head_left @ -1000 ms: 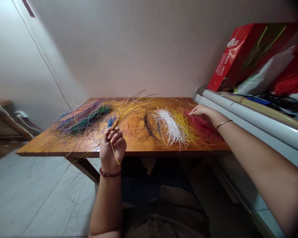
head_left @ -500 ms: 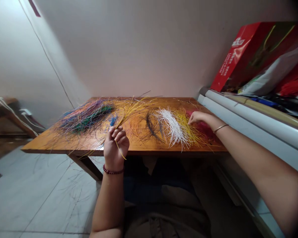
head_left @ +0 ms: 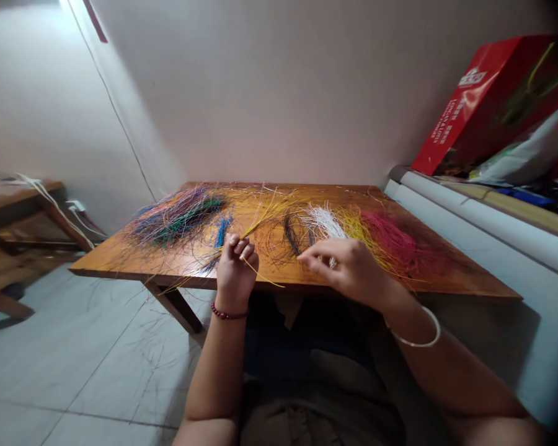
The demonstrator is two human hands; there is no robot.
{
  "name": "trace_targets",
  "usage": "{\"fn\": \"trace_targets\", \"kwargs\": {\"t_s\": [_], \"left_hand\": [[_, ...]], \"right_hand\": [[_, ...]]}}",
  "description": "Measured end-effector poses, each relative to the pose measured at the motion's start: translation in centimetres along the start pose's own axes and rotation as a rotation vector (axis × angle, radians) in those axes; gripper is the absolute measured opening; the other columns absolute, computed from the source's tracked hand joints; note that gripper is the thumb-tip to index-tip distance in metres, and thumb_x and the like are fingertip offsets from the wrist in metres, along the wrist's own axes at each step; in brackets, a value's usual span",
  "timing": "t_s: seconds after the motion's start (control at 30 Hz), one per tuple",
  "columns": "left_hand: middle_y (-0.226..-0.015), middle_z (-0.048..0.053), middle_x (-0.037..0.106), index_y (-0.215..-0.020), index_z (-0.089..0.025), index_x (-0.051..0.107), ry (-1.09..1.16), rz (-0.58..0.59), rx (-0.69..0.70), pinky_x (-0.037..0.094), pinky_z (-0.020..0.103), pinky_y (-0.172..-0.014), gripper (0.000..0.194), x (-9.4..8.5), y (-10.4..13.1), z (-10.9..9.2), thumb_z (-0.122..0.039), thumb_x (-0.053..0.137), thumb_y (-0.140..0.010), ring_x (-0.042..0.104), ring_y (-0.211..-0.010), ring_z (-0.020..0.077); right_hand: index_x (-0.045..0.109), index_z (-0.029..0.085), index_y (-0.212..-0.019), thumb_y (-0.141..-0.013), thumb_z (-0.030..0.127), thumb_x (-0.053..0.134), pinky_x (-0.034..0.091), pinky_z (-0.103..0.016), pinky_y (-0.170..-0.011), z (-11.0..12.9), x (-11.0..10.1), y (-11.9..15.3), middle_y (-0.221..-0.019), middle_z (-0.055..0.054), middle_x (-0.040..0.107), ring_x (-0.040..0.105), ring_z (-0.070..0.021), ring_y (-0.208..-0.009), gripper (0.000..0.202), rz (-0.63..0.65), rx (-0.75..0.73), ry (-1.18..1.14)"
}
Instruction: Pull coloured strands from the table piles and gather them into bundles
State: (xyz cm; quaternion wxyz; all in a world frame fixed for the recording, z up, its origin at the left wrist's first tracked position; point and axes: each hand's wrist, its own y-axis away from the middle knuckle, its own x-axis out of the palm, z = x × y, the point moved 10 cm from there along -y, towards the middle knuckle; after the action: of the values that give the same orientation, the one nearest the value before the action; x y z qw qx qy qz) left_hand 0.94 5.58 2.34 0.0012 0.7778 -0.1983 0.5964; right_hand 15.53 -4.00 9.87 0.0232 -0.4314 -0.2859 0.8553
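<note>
My left hand (head_left: 236, 269) is closed round a bundle of yellow strands (head_left: 265, 217), whose tips fan up and to the right; one strand hangs below toward the right. My right hand (head_left: 341, 266) is over the table's front part, with thumb and fingertips pinched together; whether a strand is between them is too small to tell. Just beyond it lie white strands (head_left: 324, 221), with dark strands (head_left: 289, 234) to their left. Yellow strands (head_left: 360, 235) and pink strands (head_left: 390, 235) lie to the right. A small blue bunch (head_left: 222, 230) is behind my left hand.
The wooden table (head_left: 474, 286) bears a mixed purple, blue and green pile (head_left: 181, 217) at the left. White rolls (head_left: 483, 217) and a red box (head_left: 469, 99) stand at the right. A wooden bench (head_left: 23, 204) with white cables is at the far left.
My right hand has moved left and nearer, from the pink and yellow strands to in front of the white ones. My left hand still holds its bundle. The view has shifted slightly.
</note>
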Motion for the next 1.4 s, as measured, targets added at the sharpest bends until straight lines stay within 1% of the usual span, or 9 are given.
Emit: {"fn": "trace_targets", "kwargs": {"t_s": [0.07,0.3,0.5,0.77,0.93,1.07,1.2,1.27,1.4], "left_hand": [[-0.057,-0.005,0.033,-0.07,-0.017,0.041,-0.096,-0.029,0.06,0.031,0.016,-0.043,0.025,-0.2,0.0,-0.3,-0.025,0.043,-0.094,0.038,-0.046,0.0058],[-0.058,-0.004,0.033,-0.066,-0.016,0.045,-0.279,-0.082,0.217,0.034,0.016,-0.048,0.029,-0.2,0.6,-1.0,-0.03,0.052,-0.09,0.037,-0.049,0.0061],[-0.058,-0.004,0.034,-0.066,-0.015,0.046,-0.291,-0.075,0.223,0.033,0.015,-0.048,0.029,-0.1,0.7,-0.9,-0.029,0.053,-0.09,0.036,-0.049,0.0058],[-0.059,-0.004,0.034,-0.065,-0.015,0.047,-0.335,-0.074,0.245,0.034,0.015,-0.048,0.03,-0.1,0.8,-0.6,-0.032,0.054,-0.09,0.037,-0.051,0.0061],[-0.059,-0.003,0.035,-0.066,-0.016,0.047,-0.318,-0.073,0.214,0.035,0.015,-0.048,0.029,-0.2,0.6,-0.3,-0.03,0.053,-0.09,0.038,-0.051,0.0061],[-0.058,-0.003,0.035,-0.065,-0.015,0.047,-0.294,-0.101,0.275,0.035,0.015,-0.048,0.03,-0.7,0.5,-2.0,-0.029,0.05,-0.092,0.039,-0.05,0.0061],[-0.058,-0.004,0.037,-0.067,-0.016,0.046,-0.294,-0.133,0.35,0.035,0.014,-0.047,0.029,-1.5,0.4,-4.4,-0.031,0.05,-0.092,0.04,-0.049,0.0055],[-0.058,-0.004,0.038,-0.067,-0.016,0.046,-0.288,-0.144,0.371,0.035,0.014,-0.046,0.029,-1.8,0.3,-5.2,-0.031,0.05,-0.092,0.041,-0.049,0.0055],[-0.057,-0.004,0.039,-0.067,-0.016,0.046,-0.282,-0.148,0.392,0.034,0.015,-0.044,0.029,-2.1,0.3,-6.0,-0.029,0.047,-0.093,0.042,-0.048,0.0056]], "right_hand": [[0.073,0.023,-0.085,-0.088,0.045,0.053,0.042,-0.028,-0.064,1.4,2.1,0.4,-0.083,-0.004,0.071,0.06,-0.0153,-0.068,0.03,0.012,-0.003,-0.109],[0.072,0.016,-0.087,-0.086,0.059,0.048,0.043,-0.026,-0.052,-1.3,7.2,-0.5,-0.08,-0.008,0.07,0.057,-0.0127,-0.052,0.05,0.145,0.246,-0.531],[0.068,0.017,-0.069,-0.083,0.055,0.056,0.04,-0.024,-0.05,-0.9,6.9,-0.1,-0.065,-0.004,0.065,0.053,-0.0116,-0.051,0.042,0.155,0.236,-0.471],[0.071,0.018,-0.072,-0.075,0.053,0.066,0.037,-0.025,-0.051,-1.7,7.2,1.0,-0.063,-0.003,0.064,0.053,-0.0134,-0.057,0.035,0.191,0.285,-0.46],[0.068,0.018,-0.068,-0.07,0.053,0.07,0.036,-0.025,-0.05,-2.3,7.0,2.4,-0.061,-0.002,0.062,0.05,-0.0121,-0.054,0.035,0.334,0.343,-0.499],[0.068,0.019,-0.067,-0.071,0.052,0.069,0.039,-0.026,-0.053,-3.8,3.3,4.7,-0.062,-0.003,0.061,0.052,-0.0132,-0.057,0.033,0.434,0.343,-0.392],[0.066,0.023,-0.058,-0.068,0.058,0.07,0.041,-0.03,-0.053,-7.5,-3.1,7.7,-0.057,-0.006,0.058,0.052,-0.016,-0.055,0.037,0.345,0.419,-0.249],[0.066,0.025,-0.057,-0.065,0.063,0.069,0.042,-0.033,-0.054,-9.9,-6.9,8.7,-0.06,-0.009,0.06,0.054,-0.0182,-0.057,0.039,0.169,0.485,-0.208],[0.067,0.029,-0.068,-0.063,0.07,0.066,0.045,-0.04,-0.068,-14.2,-14.9,9.9,-0.08,-0.016,0.067,0.062,-0.0257,-0.074,0.041,-0.395,0.59,0.035]]}}
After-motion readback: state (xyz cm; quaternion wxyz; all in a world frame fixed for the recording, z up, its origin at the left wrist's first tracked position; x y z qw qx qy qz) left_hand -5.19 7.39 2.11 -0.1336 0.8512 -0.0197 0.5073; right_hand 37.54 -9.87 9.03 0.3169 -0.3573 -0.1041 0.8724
